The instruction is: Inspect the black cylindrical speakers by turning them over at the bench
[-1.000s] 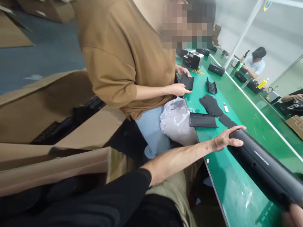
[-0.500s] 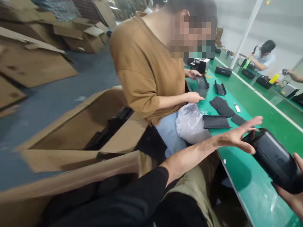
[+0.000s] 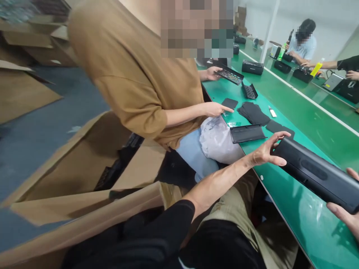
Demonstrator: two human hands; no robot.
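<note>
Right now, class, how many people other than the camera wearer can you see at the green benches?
3: a person in a brown shirt beside the near bench, a seated person far right, and a sleeved arm at the right edge. Others may be hidden.

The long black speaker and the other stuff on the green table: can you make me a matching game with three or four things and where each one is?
Things:
1. long black speaker
2. white plastic bag
3. yellow bottle
4. cardboard box

Places:
A. far side of the green table, top right
B. on the floor, left of the table
C. held at both ends by the left hand and right hand
D. on the lap of the person in the brown shirt

Pairs: 1-C, 2-D, 3-A, 4-B
</note>
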